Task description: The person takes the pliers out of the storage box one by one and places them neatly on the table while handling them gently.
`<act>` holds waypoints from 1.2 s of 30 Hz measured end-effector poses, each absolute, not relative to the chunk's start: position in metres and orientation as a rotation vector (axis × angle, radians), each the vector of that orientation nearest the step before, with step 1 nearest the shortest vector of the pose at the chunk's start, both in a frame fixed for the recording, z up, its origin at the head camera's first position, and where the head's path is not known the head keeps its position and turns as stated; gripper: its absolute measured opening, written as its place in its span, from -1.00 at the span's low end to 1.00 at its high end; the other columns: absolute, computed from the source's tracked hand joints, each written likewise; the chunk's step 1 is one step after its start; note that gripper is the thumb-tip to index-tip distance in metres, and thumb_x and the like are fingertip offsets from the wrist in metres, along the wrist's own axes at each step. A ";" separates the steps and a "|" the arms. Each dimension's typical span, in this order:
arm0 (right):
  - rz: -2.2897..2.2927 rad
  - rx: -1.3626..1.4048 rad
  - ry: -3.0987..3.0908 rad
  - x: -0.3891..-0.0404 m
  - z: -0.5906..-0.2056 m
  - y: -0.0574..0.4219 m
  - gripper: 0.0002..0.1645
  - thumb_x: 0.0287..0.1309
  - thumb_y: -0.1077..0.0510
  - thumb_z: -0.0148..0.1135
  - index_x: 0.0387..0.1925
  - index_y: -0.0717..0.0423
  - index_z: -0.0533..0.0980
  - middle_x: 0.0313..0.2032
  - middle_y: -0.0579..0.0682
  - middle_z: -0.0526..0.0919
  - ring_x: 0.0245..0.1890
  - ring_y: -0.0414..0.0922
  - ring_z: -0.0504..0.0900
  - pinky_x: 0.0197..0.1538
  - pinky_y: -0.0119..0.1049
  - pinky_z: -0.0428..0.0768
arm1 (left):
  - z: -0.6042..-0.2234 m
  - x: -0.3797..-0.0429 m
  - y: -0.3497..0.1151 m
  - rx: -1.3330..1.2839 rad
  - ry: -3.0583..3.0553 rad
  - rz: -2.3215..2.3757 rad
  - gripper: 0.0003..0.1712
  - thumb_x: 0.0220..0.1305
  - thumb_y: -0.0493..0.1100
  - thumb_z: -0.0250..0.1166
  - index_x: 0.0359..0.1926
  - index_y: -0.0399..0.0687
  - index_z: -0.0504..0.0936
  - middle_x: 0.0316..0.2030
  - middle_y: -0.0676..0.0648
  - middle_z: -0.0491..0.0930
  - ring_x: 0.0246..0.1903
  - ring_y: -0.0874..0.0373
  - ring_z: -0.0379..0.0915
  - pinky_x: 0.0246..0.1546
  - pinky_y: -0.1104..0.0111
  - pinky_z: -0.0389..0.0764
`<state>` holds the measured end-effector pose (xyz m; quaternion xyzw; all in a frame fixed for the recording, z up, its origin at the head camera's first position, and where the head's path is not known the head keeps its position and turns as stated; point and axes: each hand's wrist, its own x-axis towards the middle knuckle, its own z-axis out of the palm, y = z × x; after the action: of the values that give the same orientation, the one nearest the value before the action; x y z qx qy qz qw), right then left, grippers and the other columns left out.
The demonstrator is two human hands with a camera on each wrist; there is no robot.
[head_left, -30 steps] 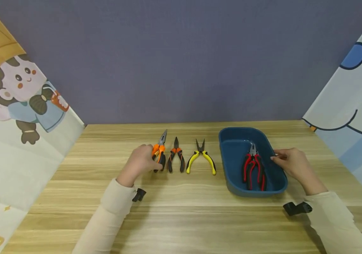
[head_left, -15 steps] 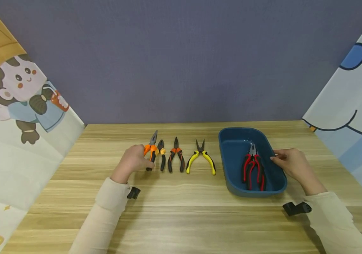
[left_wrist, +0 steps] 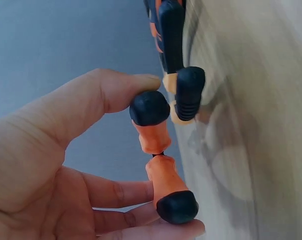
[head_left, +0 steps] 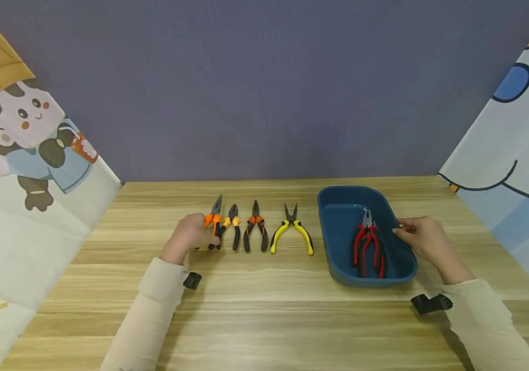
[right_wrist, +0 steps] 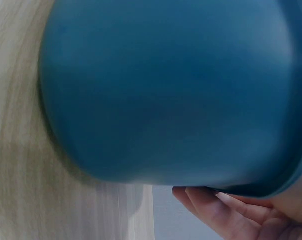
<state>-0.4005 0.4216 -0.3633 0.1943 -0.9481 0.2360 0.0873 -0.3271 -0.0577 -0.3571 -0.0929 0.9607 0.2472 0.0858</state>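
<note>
My left hand (head_left: 187,236) pinches orange-and-black long-nose pliers (head_left: 216,207) by the handles, jaws pointing away from me. In the left wrist view the thumb presses one black handle end (left_wrist: 150,107) and the fingers lie along the other. Just right of them lie pliers with light-orange and black handles (head_left: 233,212). My right hand (head_left: 424,237) holds the right rim of a blue basin (head_left: 339,242), thumb at the edge. Inside the basin lie red-and-black-handled pliers (head_left: 367,220).
On the wooden table (head_left: 264,319), dark pliers with orange trim (head_left: 255,210) and open-handled yellow needle-nose pliers (head_left: 291,216) stand in a row left of the basin. A grey-blue panel (head_left: 264,93) rises behind the table's far edge.
My left hand has moved left with the orange pliers, uncovering the light-orange-and-black pair beside them. The right hand stays at the basin rim.
</note>
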 end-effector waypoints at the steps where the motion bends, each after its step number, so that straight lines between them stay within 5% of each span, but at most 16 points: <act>1: 0.702 0.580 -2.820 -0.400 -0.363 0.421 -0.63 0.11 0.28 0.26 -0.12 0.54 0.53 -0.41 0.31 0.67 -0.33 0.27 0.64 -0.29 0.11 0.55 | -0.358 -0.328 -0.059 -0.274 2.858 0.738 -0.63 -0.03 -0.10 0.44 -0.56 -0.14 0.39 -0.65 0.00 0.26 -0.68 0.18 0.20 -0.64 0.39 0.30; 10: 0.692 0.584 -2.799 -0.400 -0.362 0.421 -0.63 0.09 0.29 0.27 -0.13 0.53 0.54 -0.42 0.31 0.67 -0.34 0.28 0.64 -0.30 0.12 0.55 | -0.362 -0.331 -0.066 -0.304 2.833 0.760 -0.60 0.01 -0.10 0.43 -0.58 -0.10 0.33 -0.67 0.03 0.16 -0.69 0.19 0.11 -0.64 0.39 0.25; 36: 0.697 0.568 -2.825 -0.399 -0.361 0.421 -0.63 0.11 0.28 0.26 -0.11 0.53 0.53 -0.39 0.33 0.67 -0.31 0.28 0.64 -0.27 0.12 0.56 | -0.373 -0.336 -0.077 -0.306 2.835 0.702 -0.58 0.02 -0.05 0.43 -0.38 -0.24 0.42 -0.57 -0.07 0.30 -0.60 0.09 0.26 -0.60 0.34 0.32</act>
<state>-0.3990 0.4209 -0.3605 0.1907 -0.9492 0.2343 0.0882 -0.3362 -0.0774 -0.3727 -0.1037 0.9603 0.2378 0.1022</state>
